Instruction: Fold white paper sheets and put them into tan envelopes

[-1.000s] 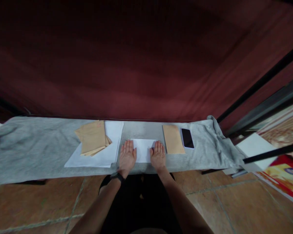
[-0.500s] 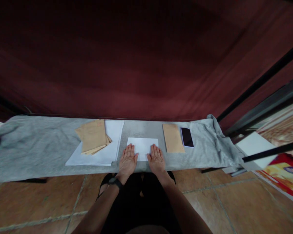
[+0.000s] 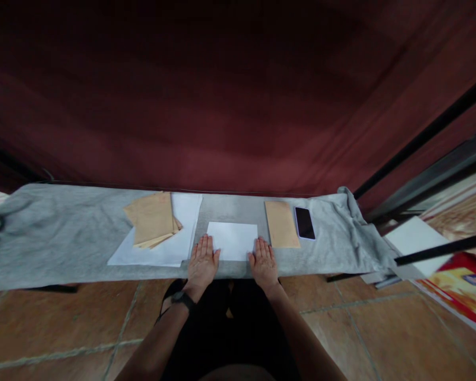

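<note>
White folded paper lies flat at the near edge of the table, midway along its length. The left hand rests palm down at the paper's near left corner, fingers extended and close together, gripping nothing. The right hand rests palm down at the paper's near right corner, fingers likewise extended and flat, gripping nothing. A dark wristband sits on the left wrist. A grey cloth covers the table from end to end. Left of the paper lies a stack of white sheets with brown envelopes fanned on top. Right of the paper lies a single brown envelope, and just beside it a phone, screen dark. A dark red curtain hangs behind the far edge. Brown floor tiles lie below the near edge.
</note>
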{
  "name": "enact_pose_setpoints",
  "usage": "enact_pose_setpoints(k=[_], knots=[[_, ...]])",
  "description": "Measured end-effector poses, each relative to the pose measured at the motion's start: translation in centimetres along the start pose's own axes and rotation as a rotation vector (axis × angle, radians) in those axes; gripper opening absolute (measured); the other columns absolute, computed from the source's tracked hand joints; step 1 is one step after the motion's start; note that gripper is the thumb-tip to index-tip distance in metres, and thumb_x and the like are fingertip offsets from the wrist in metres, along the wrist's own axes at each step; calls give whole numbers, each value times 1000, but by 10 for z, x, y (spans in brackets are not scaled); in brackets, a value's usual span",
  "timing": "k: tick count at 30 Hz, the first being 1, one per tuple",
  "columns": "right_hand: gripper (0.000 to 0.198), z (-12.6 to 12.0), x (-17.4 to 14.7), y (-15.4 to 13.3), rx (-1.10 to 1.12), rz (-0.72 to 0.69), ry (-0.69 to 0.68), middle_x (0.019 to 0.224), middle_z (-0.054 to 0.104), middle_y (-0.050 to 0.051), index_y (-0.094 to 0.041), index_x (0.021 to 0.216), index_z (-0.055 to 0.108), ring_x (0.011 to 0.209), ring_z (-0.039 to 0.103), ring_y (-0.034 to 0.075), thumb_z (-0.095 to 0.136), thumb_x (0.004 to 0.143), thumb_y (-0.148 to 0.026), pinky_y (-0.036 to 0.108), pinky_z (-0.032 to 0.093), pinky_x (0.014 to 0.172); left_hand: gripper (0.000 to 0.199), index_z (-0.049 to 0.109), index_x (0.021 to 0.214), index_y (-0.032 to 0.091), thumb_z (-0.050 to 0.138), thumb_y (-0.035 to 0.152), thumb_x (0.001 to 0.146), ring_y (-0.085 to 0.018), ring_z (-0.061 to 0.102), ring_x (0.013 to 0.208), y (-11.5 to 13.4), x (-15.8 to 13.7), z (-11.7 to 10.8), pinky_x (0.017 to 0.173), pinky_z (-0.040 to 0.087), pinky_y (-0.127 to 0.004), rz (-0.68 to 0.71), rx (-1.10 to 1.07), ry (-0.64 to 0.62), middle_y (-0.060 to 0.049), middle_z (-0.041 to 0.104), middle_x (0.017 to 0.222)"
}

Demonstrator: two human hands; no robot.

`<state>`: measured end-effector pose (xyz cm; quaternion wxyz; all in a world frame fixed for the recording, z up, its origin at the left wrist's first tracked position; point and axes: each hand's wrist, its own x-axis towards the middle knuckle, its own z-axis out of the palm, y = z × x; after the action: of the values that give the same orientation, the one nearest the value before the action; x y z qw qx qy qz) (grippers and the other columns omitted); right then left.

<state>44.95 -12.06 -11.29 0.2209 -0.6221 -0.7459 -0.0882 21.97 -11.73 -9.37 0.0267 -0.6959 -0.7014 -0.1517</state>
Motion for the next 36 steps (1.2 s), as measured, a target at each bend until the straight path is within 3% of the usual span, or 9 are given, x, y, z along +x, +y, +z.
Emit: enact_pose_setpoints(k=[9,14,17,20,25,29,36], knots=[[58,2,-5,4,27,-2,14,153,48,22,-5,155,37,142,47,30,33,108,-37,49,35,117,60,44,149,3,33,36,102,-34,39,148,-2,1,-2,120,32,-54,-16,-34,48,-23,42,157],[59,2,-6,5,30,-2,20,155,47,22,-6,158,33,144,45,30,35,107,-36,49,34,118,55,42,152,8,34,29,101,-26,37,149,8,35,-11,121,34,-44,122,-121,-36,-17,42,159],[59,2,-5,4,27,-1,19,154,48,22,-6,157,33,143,45,31,35,107,-37,49,34,118,54,42,151,6,33,15,98,-25,36,150,16,65,-13,122,31,-43,210,-132,-184,-18,43,159],[59,2,-4,3,28,3,27,153,49,22,-6,157,34,143,46,31,35,107,-37,49,34,117,53,51,145,9,39,8,93,-23,46,143,22,91,-13,120,32,-38,239,-141,-241,-17,53,151],[57,2,-3,3,21,-3,46,151,51,22,-6,156,36,141,48,31,35,106,-35,49,35,116,43,61,134,13,54,19,92,-27,56,127,29,117,-13,112,41,-39,250,-156,-288,-17,62,134],[56,2,-3,3,18,-16,57,150,52,23,-4,153,39,142,47,31,38,106,-35,49,35,116,31,70,117,16,65,21,86,-28,60,117,32,126,-18,107,43,-40,224,-166,-304,-14,66,119],[54,4,-5,8,119,-7,94,150,54,21,-9,154,39,141,48,29,40,105,-33,50,37,116,11,73,94,19,65,17,86,-24,68,95,33,133,-40,93,49,-36,184,-203,-284,-7,74,96]])
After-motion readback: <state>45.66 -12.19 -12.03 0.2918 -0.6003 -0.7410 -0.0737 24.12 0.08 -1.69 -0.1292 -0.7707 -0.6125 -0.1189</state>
